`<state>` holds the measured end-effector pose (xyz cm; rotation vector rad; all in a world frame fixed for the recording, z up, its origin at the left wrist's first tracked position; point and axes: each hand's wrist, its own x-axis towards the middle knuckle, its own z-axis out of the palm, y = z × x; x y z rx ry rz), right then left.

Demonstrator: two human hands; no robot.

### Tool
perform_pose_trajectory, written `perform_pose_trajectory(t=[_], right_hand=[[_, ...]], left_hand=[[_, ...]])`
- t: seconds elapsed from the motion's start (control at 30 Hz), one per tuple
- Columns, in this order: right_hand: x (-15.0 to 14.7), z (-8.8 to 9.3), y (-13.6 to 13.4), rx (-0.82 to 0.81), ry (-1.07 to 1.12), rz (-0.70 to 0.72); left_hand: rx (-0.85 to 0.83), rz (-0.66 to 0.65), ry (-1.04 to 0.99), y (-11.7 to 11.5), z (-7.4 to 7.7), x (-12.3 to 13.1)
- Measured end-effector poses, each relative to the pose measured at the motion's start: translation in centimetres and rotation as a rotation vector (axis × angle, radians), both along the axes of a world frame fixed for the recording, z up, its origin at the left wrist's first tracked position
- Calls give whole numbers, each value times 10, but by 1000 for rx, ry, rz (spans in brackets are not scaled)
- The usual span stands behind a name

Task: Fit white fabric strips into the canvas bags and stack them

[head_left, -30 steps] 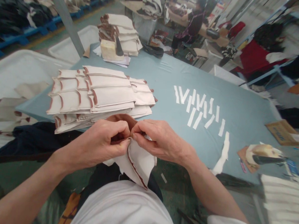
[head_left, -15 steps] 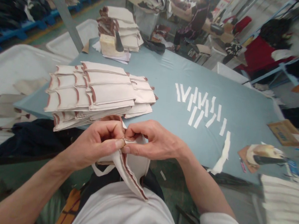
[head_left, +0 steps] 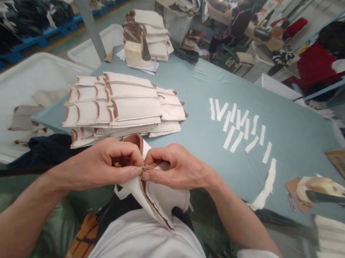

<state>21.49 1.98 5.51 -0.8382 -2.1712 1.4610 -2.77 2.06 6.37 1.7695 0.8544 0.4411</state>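
Left hand (head_left: 110,162) and right hand (head_left: 177,167) pinching white piece (head_left: 167,198), partly hidden behind them, brown cardboard (head_left: 341,160) cut off

Concealed, truncated and indistinct parts of the view
The left hand (head_left: 111,162) and right hand (head_left: 174,167) hide part of the brown-edged white piece (head_left: 169,196) between them, and the thin item (head_left: 146,167) pinched there is too small to identify; the cardboard box (head_left: 343,161) and the stack of white fabric (head_left: 333,239) are cut off by the right edge; at the top, the co-worker (head_left: 237,26) is blurred and the dark bundles (head_left: 27,9) are too soft to tell apart
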Motion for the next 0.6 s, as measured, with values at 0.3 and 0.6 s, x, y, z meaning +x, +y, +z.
perform_pose_trajectory(t=[0.3, 0.6], right_hand=[[-19, 18, 2, 268, -361, 4], [-22, 14, 7, 147, -170, -150]], left_hand=[[417, -78, 208, -3, 15, 3], [729, -78, 187, 0, 3, -5]])
